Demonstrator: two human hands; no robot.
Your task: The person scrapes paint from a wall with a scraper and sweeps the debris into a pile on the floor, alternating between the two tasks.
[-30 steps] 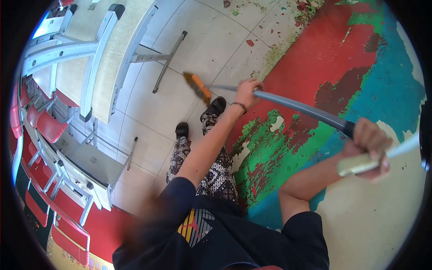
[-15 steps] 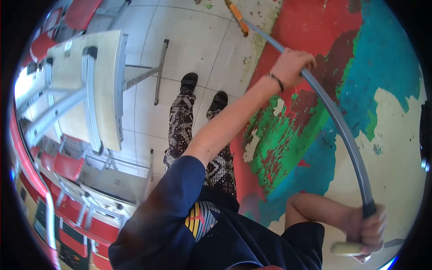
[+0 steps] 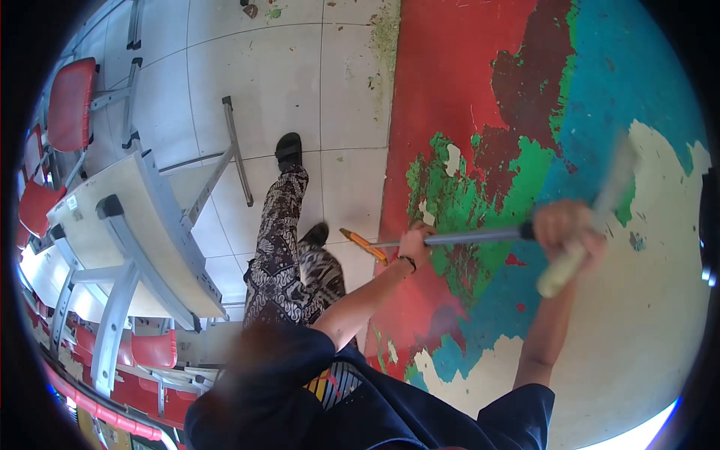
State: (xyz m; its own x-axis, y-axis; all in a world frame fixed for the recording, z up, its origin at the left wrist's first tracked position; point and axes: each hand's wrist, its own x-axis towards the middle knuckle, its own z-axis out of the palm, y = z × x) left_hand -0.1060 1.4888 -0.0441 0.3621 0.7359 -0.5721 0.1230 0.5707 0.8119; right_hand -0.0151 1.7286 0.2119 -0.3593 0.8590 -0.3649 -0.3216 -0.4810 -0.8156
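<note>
Plainly, the left hand (image 3: 412,246) is closed around the grey pole (image 3: 480,238) near its orange head (image 3: 363,246), the right hand (image 3: 564,227) clasping its other end plus a pale-handled tool (image 3: 559,276).

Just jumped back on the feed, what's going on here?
A person grips a broom two-handed: left hand near its orange head, right hand at the other end. The right hand also holds a blurred, pale-handled tool. A peeling, painted wall is beside them, and debris lies on the tiled floor.
</note>
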